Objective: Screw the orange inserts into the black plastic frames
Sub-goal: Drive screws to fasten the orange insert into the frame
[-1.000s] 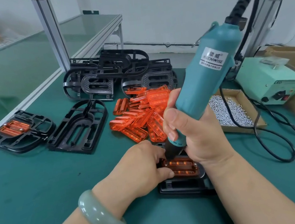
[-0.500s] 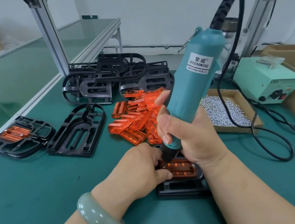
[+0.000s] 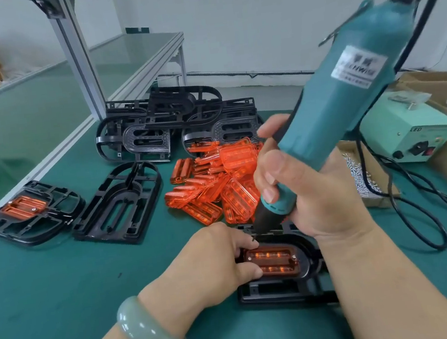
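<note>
Right hand [image 3: 313,200] grips the screwdriver [image 3: 348,97] while left hand [image 3: 208,261] pinches the insert [image 3: 278,261] in the frame [image 3: 282,290] near the table [image 3: 48,289] front edge, spare inserts [image 3: 218,181] behind.

Head view, apparently close over frame [image 3: 285,292]

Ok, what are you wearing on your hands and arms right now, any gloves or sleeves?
No gloves and no sleeves in view: both forearms are bare. The left hand has a smooth, glossy, pale green bangle round its wrist. The right hand shows no watch or band at its wrist.
</note>
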`<action>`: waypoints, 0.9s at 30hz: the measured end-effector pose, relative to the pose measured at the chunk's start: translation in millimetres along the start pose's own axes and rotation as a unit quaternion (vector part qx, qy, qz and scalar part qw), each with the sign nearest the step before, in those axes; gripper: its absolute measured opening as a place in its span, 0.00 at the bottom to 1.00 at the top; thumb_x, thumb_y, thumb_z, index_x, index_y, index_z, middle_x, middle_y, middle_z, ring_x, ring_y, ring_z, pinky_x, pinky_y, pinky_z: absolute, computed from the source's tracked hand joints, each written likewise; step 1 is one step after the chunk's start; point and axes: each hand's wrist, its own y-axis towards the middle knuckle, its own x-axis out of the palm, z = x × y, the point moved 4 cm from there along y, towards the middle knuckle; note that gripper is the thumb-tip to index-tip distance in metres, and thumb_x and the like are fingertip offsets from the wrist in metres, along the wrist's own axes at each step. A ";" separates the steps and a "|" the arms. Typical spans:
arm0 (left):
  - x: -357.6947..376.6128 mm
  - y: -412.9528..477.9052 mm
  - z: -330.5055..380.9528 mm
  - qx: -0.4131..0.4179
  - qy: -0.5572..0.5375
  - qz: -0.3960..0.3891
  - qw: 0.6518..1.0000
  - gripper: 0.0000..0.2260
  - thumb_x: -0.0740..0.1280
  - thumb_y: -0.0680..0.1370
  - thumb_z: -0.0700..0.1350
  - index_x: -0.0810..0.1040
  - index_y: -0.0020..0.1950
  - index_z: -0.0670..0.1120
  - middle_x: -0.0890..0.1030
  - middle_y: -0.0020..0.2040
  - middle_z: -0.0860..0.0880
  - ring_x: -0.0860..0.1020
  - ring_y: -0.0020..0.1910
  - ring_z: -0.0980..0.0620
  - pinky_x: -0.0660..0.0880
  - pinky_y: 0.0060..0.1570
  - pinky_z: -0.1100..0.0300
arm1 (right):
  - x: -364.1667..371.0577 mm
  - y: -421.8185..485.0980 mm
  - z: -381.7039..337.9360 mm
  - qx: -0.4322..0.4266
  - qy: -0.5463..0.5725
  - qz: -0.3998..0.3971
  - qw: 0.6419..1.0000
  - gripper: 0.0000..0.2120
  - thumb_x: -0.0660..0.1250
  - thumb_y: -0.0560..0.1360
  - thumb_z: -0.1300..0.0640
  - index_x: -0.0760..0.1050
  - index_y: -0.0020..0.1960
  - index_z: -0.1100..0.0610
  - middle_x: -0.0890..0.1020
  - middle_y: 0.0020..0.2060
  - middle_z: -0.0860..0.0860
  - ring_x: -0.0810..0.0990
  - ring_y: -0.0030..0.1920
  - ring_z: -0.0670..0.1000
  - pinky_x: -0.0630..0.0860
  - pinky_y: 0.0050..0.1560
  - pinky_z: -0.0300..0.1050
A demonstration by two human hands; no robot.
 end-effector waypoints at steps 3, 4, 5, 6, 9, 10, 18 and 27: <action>-1.9 -0.3 2.0 -0.003 -0.004 0.003 1.000 0.20 0.74 0.70 0.55 0.77 0.61 0.59 0.71 0.40 0.62 0.75 0.42 0.60 0.71 0.46 0.69 | -8.2 3.0 -8.8 -0.011 -0.002 0.036 0.999 0.10 0.68 0.70 0.60 0.74 0.51 0.56 0.73 0.28 0.47 0.71 0.24 0.47 0.70 0.31 0.40; -2.0 0.1 2.2 -0.005 -0.005 0.001 1.000 0.20 0.74 0.70 0.55 0.77 0.61 0.59 0.71 0.40 0.62 0.75 0.41 0.61 0.71 0.46 0.69 | -12.9 2.0 -9.4 -0.011 0.000 0.057 0.998 0.10 0.68 0.70 0.61 0.74 0.51 0.56 0.73 0.28 0.48 0.71 0.24 0.47 0.69 0.31 0.40; -2.3 0.1 2.3 -0.007 -0.001 0.002 1.000 0.20 0.74 0.69 0.55 0.77 0.61 0.59 0.71 0.40 0.62 0.74 0.41 0.61 0.70 0.45 0.69 | -18.4 0.1 -9.1 -0.010 0.006 0.081 0.997 0.09 0.67 0.71 0.62 0.73 0.50 0.56 0.72 0.27 0.48 0.71 0.24 0.47 0.69 0.31 0.40; -2.2 0.0 2.3 -0.007 0.005 0.002 1.000 0.21 0.73 0.70 0.55 0.77 0.61 0.59 0.71 0.40 0.61 0.74 0.41 0.61 0.69 0.45 0.69 | -24.6 -2.3 -8.5 -0.008 0.017 0.109 0.994 0.08 0.66 0.72 0.64 0.73 0.50 0.56 0.72 0.27 0.47 0.70 0.24 0.46 0.68 0.31 0.39; -2.4 -1.3 4.6 -0.006 0.012 -0.005 1.000 0.20 0.73 0.70 0.56 0.77 0.62 0.59 0.70 0.41 0.62 0.73 0.41 0.61 0.68 0.44 0.69 | -46.1 -9.0 -7.0 -0.006 0.066 0.197 0.978 0.05 0.62 0.73 0.61 0.72 0.48 0.55 0.71 0.27 0.46 0.69 0.24 0.45 0.67 0.31 0.38; -2.6 -1.6 5.0 -0.007 0.014 -0.009 1.000 0.20 0.73 0.70 0.56 0.76 0.62 0.59 0.70 0.41 0.62 0.73 0.41 0.61 0.69 0.45 0.69 | -53.7 -11.4 -7.2 -0.008 0.080 0.227 0.971 0.05 0.62 0.73 0.60 0.72 0.48 0.55 0.71 0.27 0.46 0.69 0.24 0.44 0.67 0.31 0.38; -6.3 -2.2 15.2 -0.007 0.094 -0.007 0.996 0.20 0.69 0.73 0.57 0.74 0.64 0.59 0.69 0.47 0.57 0.73 0.51 0.55 0.69 0.51 0.64 | -101.2 -43.3 2.9 -0.029 0.190 0.367 0.910 0.01 0.61 0.75 0.54 0.71 0.46 0.50 0.70 0.28 0.42 0.68 0.25 0.41 0.70 0.34 0.34; 17.1 13.2 90.4 0.151 0.163 -0.001 0.975 0.30 0.67 0.70 0.64 0.71 0.65 0.48 0.72 0.61 0.48 0.66 0.62 0.48 0.64 0.66 0.53 | -123.6 -46.4 -4.6 -0.054 0.216 0.398 0.890 0.05 0.59 0.79 0.53 0.70 0.45 0.50 0.70 0.28 0.42 0.68 0.26 0.40 0.69 0.35 0.35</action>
